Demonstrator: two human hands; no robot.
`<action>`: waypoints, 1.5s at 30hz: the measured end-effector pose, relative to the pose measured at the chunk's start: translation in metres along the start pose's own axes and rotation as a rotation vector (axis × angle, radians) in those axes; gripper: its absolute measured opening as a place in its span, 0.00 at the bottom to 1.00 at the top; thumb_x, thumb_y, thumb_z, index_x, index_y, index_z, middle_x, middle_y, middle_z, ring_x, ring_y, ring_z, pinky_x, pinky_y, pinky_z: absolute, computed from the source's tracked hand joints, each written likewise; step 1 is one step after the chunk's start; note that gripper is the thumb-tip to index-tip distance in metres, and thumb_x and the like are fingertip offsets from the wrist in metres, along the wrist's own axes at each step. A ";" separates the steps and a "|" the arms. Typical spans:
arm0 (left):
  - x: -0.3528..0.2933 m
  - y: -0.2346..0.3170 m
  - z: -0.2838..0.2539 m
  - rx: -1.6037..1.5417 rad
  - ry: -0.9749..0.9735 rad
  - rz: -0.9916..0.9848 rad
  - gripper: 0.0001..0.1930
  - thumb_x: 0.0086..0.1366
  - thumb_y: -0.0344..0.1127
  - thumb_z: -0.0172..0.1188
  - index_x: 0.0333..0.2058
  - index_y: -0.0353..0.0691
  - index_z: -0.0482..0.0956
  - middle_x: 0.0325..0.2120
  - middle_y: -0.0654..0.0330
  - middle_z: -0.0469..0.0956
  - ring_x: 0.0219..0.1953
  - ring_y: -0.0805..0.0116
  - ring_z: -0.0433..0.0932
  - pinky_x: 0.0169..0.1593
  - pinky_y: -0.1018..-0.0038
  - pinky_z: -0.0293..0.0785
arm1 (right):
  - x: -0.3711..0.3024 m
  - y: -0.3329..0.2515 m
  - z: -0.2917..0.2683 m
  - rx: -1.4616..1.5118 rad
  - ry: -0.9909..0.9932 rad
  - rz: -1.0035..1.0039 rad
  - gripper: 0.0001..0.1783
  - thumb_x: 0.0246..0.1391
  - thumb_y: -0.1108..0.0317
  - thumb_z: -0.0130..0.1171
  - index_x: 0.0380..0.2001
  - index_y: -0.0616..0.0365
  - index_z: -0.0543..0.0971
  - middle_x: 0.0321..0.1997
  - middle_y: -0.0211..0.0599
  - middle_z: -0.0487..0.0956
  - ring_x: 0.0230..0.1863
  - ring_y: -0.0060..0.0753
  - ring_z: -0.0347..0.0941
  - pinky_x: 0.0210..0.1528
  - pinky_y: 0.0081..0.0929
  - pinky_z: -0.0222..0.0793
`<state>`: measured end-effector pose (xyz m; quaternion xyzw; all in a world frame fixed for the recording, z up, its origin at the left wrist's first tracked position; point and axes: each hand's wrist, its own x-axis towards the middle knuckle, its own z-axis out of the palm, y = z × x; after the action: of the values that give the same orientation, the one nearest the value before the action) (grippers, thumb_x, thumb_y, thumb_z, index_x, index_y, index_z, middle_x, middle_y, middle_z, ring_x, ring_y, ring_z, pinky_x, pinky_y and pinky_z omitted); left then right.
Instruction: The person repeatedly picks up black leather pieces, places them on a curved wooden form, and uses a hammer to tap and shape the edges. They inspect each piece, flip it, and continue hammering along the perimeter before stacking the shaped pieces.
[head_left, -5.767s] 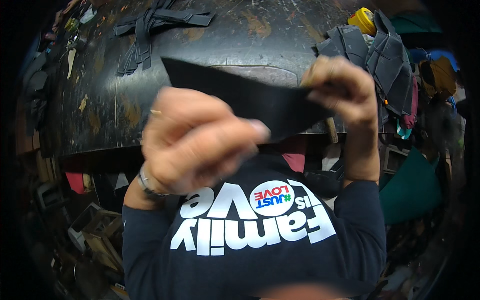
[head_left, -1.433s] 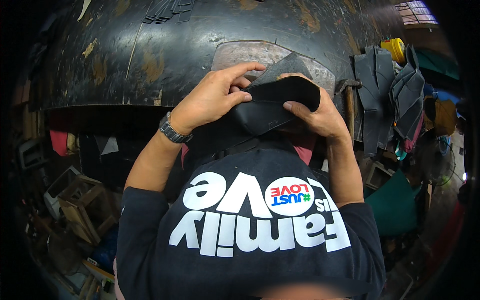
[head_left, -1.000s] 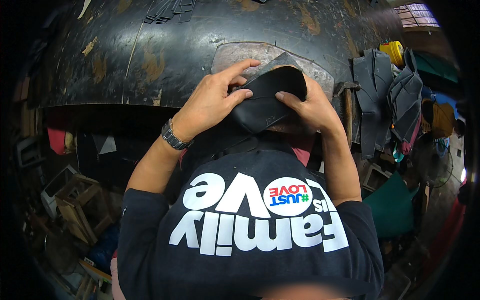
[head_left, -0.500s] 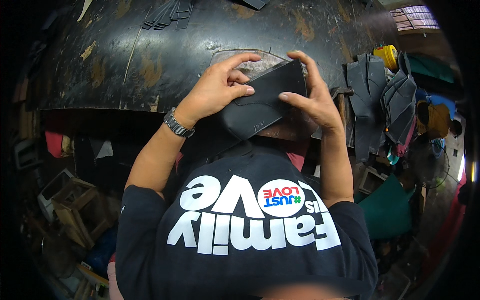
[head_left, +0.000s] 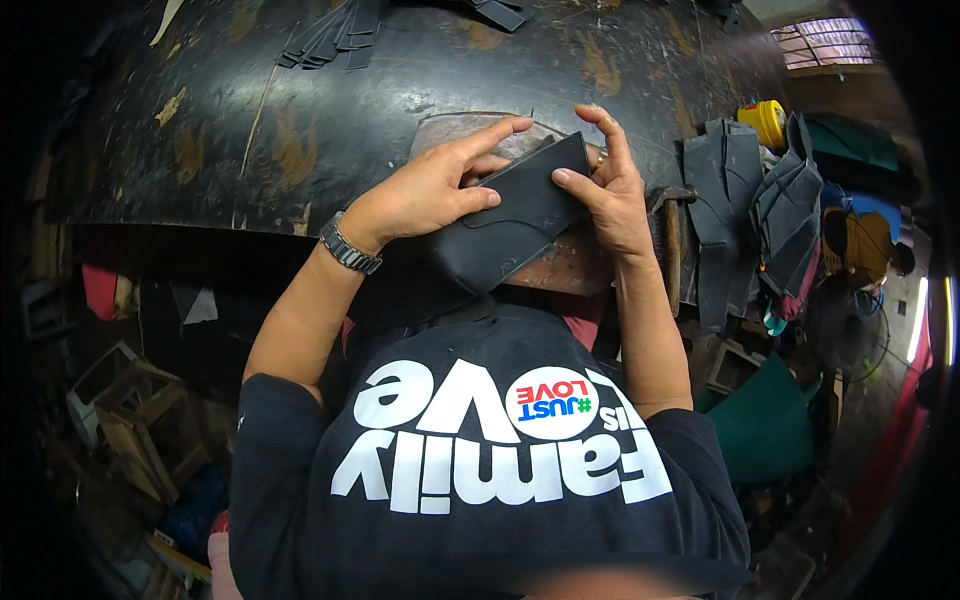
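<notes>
A folded black leather piece [head_left: 510, 222] with a stitched curved line and faint pale marks is held tilted above the near edge of the table. My left hand [head_left: 435, 195] grips its upper left edge, thumb on the near face and fingers behind. On the piece's right end, my right hand [head_left: 617, 195] pinches with the thumb in front. The right index finger is raised and bent, away from the leather, and the other fingertips are partly hidden. Under both hands lies a worn brownish slab [head_left: 570, 262] at the table's edge.
The dark, scuffed table [head_left: 330, 110] carries black strips [head_left: 335, 35] at the back. Right of my hand lie a hammer [head_left: 672, 225] and stacked black leather pieces [head_left: 722, 215], near a yellow container [head_left: 765, 122]. A wooden frame [head_left: 150, 430] stands lower left, green sheet [head_left: 760, 425] lower right.
The leather piece has shifted slightly left and down. My right thumb has moved closer to its upper right corner. The table things appear slightly shifted in view.
</notes>
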<state>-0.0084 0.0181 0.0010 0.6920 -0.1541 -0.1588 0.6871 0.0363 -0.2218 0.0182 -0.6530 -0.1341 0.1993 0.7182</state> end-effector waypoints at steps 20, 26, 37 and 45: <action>0.033 -0.003 0.007 -0.032 -0.021 0.054 0.47 0.63 0.19 0.61 0.76 0.51 0.48 0.54 0.47 0.80 0.51 0.71 0.79 0.55 0.73 0.76 | -0.005 0.019 -0.001 -0.052 0.204 -0.133 0.34 0.62 0.80 0.58 0.70 0.58 0.61 0.36 0.32 0.79 0.37 0.17 0.75 0.42 0.17 0.72; 0.034 0.006 0.004 -0.059 -0.067 -0.069 0.46 0.63 0.20 0.62 0.75 0.49 0.49 0.50 0.44 0.82 0.44 0.73 0.81 0.49 0.75 0.79 | -0.018 0.017 0.005 -0.177 0.218 -0.221 0.35 0.61 0.79 0.61 0.70 0.60 0.63 0.42 0.35 0.81 0.41 0.19 0.76 0.47 0.18 0.72; 0.012 0.042 0.027 -0.083 -0.016 0.123 0.41 0.65 0.21 0.59 0.74 0.38 0.51 0.54 0.53 0.80 0.55 0.72 0.78 0.58 0.74 0.74 | -0.060 0.002 0.017 -0.330 0.336 -0.435 0.26 0.58 0.79 0.66 0.60 0.60 0.75 0.58 0.38 0.81 0.47 0.24 0.79 0.55 0.25 0.76; 0.010 0.055 0.020 -0.060 0.008 -0.130 0.18 0.75 0.43 0.58 0.49 0.33 0.84 0.34 0.70 0.81 0.36 0.84 0.74 0.42 0.84 0.72 | -0.060 -0.020 0.024 -0.615 0.273 -0.719 0.22 0.56 0.82 0.66 0.55 0.64 0.79 0.49 0.49 0.85 0.49 0.40 0.84 0.51 0.29 0.79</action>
<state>-0.0075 -0.0049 0.0563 0.6802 -0.1011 -0.2050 0.6964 -0.0254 -0.2300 0.0452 -0.7672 -0.3083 -0.1974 0.5267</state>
